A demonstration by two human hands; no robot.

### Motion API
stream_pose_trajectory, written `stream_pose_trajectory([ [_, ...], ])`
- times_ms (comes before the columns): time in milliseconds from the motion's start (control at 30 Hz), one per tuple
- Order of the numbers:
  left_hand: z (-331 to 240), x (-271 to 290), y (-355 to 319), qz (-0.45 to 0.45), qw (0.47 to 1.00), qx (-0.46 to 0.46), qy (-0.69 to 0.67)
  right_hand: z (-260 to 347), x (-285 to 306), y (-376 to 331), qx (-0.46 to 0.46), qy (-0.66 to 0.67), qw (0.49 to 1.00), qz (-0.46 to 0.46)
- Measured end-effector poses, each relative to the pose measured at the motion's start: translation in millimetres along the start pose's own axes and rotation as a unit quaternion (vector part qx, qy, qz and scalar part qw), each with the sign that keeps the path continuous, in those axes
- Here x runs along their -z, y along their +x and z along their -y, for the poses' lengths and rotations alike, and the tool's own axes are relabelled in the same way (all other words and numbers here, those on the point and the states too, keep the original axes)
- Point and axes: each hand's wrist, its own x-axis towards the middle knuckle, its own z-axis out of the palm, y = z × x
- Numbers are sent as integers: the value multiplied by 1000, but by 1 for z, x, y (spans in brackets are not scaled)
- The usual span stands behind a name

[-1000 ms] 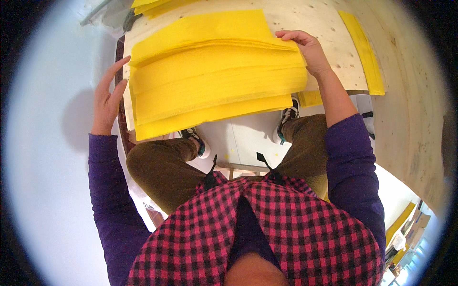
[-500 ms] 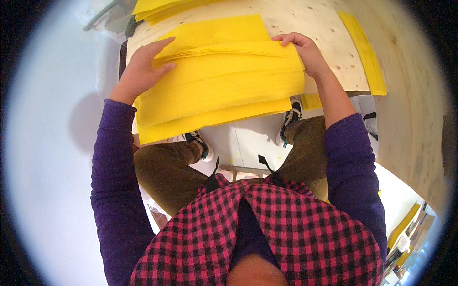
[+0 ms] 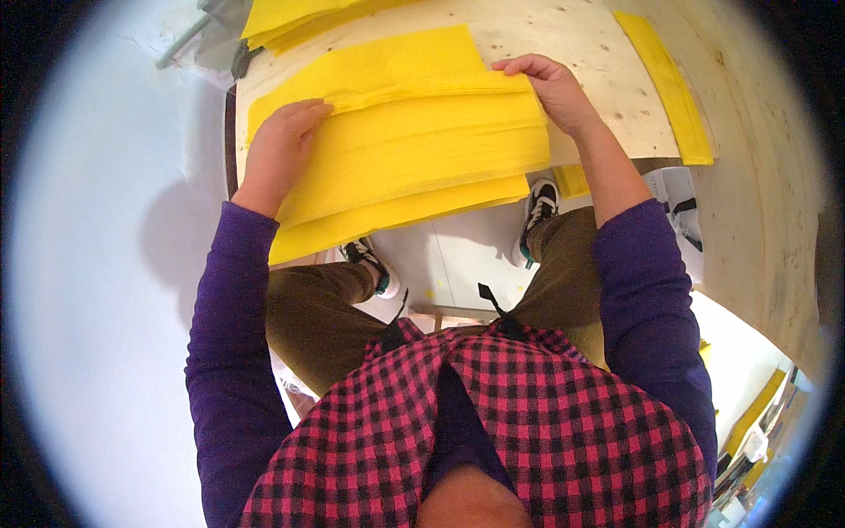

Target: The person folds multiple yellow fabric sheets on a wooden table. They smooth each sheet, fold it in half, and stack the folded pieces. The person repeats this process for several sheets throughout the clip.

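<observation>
I see my left hand [image 3: 280, 145] lying flat and open on the yellow sheet stack [image 3: 414, 150] (fanned on the table [image 3: 581, 44]); my right hand [image 3: 550, 84] pinches its far corner

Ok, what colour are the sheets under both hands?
Bright yellow; the stack of sheets shows best in the head view, on the wooden table.

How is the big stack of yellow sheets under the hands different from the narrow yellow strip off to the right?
The big stack of yellow sheets is wide and many-layered; the narrow yellow strip is slim and looks thin. The stack overhangs the wooden table's near edge under both hands; the strip lies untouched. Both are bright yellow.
</observation>
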Motion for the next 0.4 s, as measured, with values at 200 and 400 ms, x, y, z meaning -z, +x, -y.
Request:
stream_pose_trajectory([
  [200, -13, -8, -14, 4, 1000, 23, -3, 10, -4, -7, 3, -75, 997, 8],
  [400, -14, -9, -12, -7, 1000, 6, 13, 28, -7, -22, 61, -273, 959, 44],
])
